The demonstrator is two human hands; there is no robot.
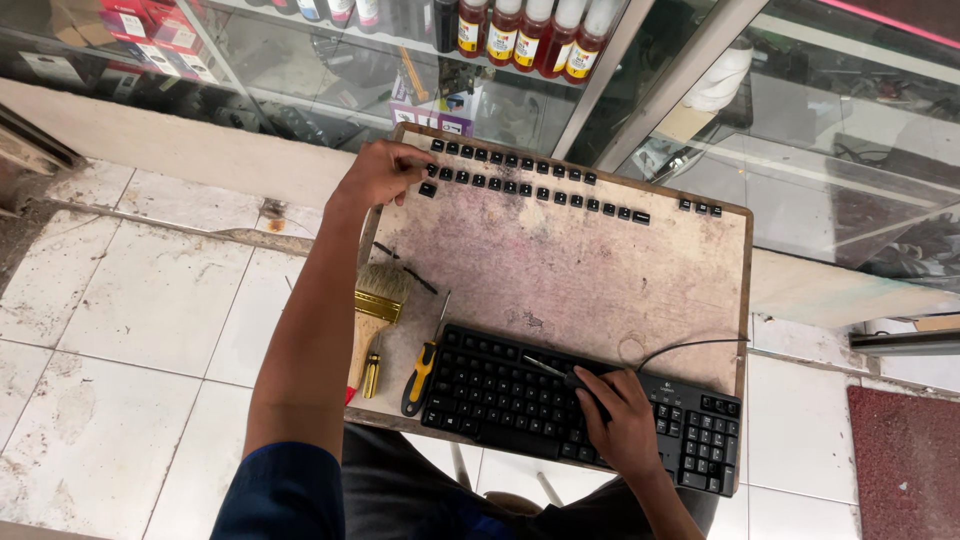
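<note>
Now left hand (380, 175) on keycaps (530, 185)

Pale, dirty floor tiles (130, 330) fill the left and lower frame. A worn, stained wooden surface (600, 270) sits at centre. Across the top runs a glass display case (300, 60) with metal framing, red-capped bottles (525, 35) lined on its shelf. A dark red mat (905, 460) lies at lower right.
</note>
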